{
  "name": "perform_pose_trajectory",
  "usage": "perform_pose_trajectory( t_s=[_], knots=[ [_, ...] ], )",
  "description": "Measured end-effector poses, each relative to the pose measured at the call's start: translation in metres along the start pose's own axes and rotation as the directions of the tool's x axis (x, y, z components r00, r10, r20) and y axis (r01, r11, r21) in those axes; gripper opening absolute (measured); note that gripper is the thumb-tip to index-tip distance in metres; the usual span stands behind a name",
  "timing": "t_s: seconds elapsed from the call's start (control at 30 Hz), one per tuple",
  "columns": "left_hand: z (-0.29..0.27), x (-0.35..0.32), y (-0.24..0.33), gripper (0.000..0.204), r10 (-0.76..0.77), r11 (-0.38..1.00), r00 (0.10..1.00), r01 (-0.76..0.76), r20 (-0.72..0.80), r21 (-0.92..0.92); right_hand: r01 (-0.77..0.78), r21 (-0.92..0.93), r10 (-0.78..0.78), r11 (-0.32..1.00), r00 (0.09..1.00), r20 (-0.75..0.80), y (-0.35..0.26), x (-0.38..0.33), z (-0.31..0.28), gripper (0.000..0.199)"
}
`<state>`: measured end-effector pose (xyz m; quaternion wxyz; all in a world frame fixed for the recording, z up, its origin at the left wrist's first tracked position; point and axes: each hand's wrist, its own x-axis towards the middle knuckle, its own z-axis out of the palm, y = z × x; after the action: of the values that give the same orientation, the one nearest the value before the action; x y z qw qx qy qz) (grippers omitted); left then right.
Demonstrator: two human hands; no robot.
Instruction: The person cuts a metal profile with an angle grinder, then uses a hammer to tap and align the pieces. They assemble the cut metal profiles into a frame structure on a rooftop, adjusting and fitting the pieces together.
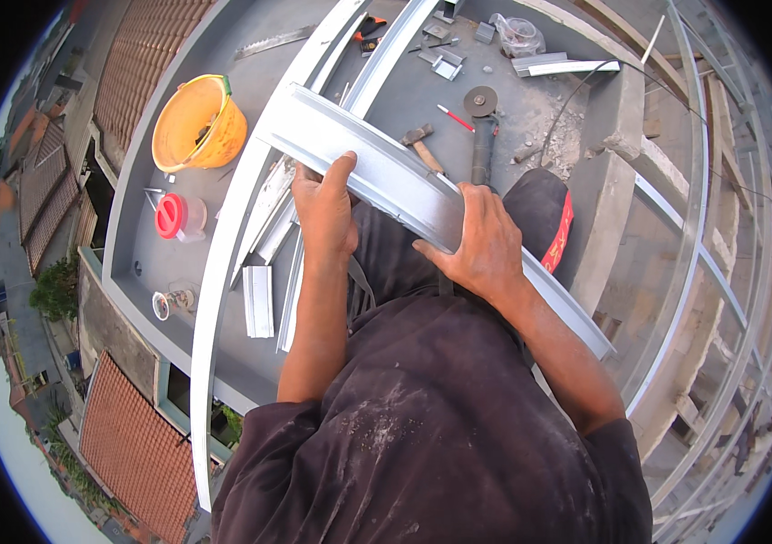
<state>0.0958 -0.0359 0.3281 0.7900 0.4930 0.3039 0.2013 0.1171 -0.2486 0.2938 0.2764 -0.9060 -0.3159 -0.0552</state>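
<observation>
Across my lap lies a silvery metal channel (377, 159), slanting from upper left to lower right. My left hand (324, 204) grips its near edge, thumb on top and fingers underneath. Farther right, my right hand (481, 240) clasps the channel with its thumb at the near edge and fingers over the far side. The channel's upper left end rests on or just above a long curved-looking metal profile (239, 272); I cannot tell if they touch. Just beyond the channel are a hammer (422, 150), an angle grinder (482, 127) and a red pencil-like marker (455, 117).
To the left stand a yellow bucket (197, 127), a red-lidded jug (179, 218) and a clear container (173, 304). A handsaw (275, 43) and metal offcuts (445, 63) lie farther off. Rubble (560, 131) and a cable are at right. Tiled roofs (141, 444) show below the ledge.
</observation>
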Motion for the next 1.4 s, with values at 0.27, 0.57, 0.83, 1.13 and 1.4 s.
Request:
perform_pose_trajectory(
  t_s=[0.27, 0.57, 0.83, 1.13, 1.4],
  knots=[
    [-0.028, 0.005, -0.019, 0.056, 0.050, 0.999, 0.994, -0.050, 0.096, -0.002, -0.028, 0.143, 0.015, 0.989, 0.995, 0.095, 0.009, 0.004, 0.000, 0.075],
    [-0.043, 0.001, -0.033, 0.056, 0.097, 0.995, 0.991, -0.095, 0.088, -0.034, -0.074, 0.115, 0.063, 0.991, 0.993, 0.097, 0.000, 0.001, 0.006, 0.080],
    [-0.072, 0.016, -0.035, 0.072, 0.017, 0.944, 0.973, 0.060, 0.228, -0.324, 0.000, 0.052, 0.001, 0.999, 1.000, -0.022, 0.001, -0.005, 0.018, 0.072],
    [-0.016, 0.034, -0.041, 0.054, 0.021, 0.993, 0.991, -0.035, -0.130, -0.113, -0.043, 0.094, 0.045, 0.995, 0.999, -0.021, 0.008, 0.002, 0.030, 0.070],
    [-0.002, 0.046, -0.064, 0.036, 0.178, 0.978, 0.929, -0.132, -0.325, 0.160, -0.061, 0.017, 0.062, 0.998, 0.998, -0.026, 0.006, 0.001, 0.036, 0.069]
  ],
)
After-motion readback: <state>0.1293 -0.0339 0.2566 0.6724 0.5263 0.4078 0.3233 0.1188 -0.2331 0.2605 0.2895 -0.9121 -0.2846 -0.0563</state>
